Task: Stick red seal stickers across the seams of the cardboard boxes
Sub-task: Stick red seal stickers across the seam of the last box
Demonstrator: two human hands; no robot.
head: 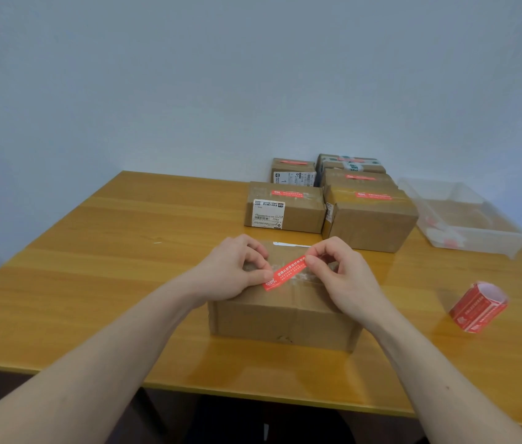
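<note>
A brown cardboard box (285,315) stands on the wooden table right in front of me. Over its taped top I hold a red seal sticker (286,272) with white print, slanted up to the right. My left hand (234,274) pinches the sticker's lower left end. My right hand (339,277) pinches its upper right end. A roll of red seal stickers (477,307) lies on the table to the right.
Several sealed cardboard boxes (285,208) with red stickers on top stand at the back, against the wall. A clear plastic tray (464,216) holding peeled scraps sits at the far right. The table's near edge (253,394) runs just below the box.
</note>
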